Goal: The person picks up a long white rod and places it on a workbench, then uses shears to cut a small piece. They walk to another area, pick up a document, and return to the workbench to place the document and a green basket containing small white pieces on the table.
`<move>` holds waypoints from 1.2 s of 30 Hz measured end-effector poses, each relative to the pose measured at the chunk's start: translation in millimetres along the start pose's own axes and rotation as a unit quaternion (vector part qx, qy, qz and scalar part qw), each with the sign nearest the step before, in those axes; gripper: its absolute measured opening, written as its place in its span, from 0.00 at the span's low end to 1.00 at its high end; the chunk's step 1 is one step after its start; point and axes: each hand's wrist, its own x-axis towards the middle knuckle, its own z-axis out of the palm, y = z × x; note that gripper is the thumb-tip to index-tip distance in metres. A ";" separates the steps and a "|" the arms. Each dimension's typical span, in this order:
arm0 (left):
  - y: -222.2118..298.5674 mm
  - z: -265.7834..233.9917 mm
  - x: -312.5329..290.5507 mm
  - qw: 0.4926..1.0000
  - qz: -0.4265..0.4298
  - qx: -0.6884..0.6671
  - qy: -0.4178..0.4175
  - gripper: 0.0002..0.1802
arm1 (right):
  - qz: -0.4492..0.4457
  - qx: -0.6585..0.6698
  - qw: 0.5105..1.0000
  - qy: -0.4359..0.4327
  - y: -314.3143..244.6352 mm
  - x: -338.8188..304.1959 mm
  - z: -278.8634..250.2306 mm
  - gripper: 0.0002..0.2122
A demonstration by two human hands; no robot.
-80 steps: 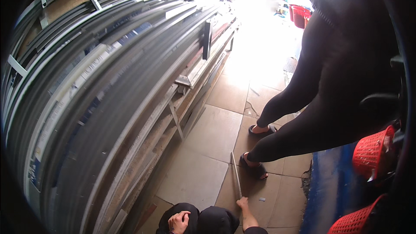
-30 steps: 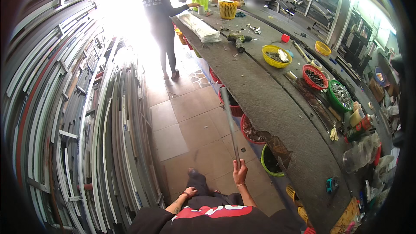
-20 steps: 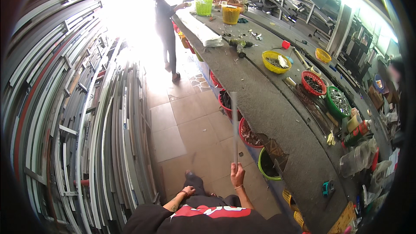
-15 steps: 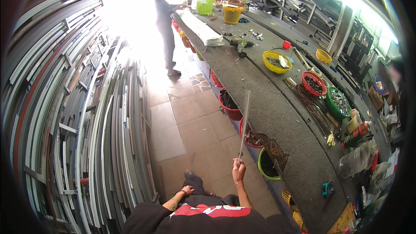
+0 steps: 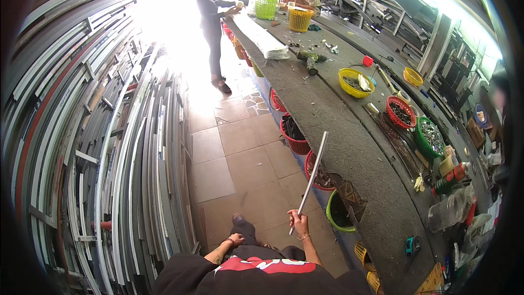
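The right hand (image 5: 298, 223) grips a slim, straight metallic bar (image 5: 312, 176), tilted near the rough table (image 5: 349, 142)'s left edge; the left hand (image 5: 236, 239)'s closure is unclear.

- Slim metal bar (image 5: 310, 181): long, straight, silvery-grey, with a pale sheen along its length.
- Pose: slanting, far end up and toward the right.
- Place: gripped near its lower end in the right hand (image 5: 298, 223), a short stub showing below the fingers.
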 end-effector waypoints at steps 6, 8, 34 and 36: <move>9.5 -12.2 -14.2 0.998 0.017 0.058 0.035 0.18 | -0.192 -0.191 0.962 0.024 -7.9 -2.6 16.6 0.12; 12.5 -15.8 -15.6 0.996 0.017 0.082 0.032 0.18 | -0.175 -0.176 0.966 0.068 -11.6 1.5 21.0 0.12; 5.0 7.4 -13.7 0.999 -0.004 -0.050 0.013 0.19 | 0.140 0.043 0.957 -0.252 -78.1 27.9 113.4 0.32; 3.6 4.0 -9.9 0.998 0.006 -0.061 0.020 0.18 | 0.260 0.181 0.923 -0.218 -85.3 37.6 118.2 0.40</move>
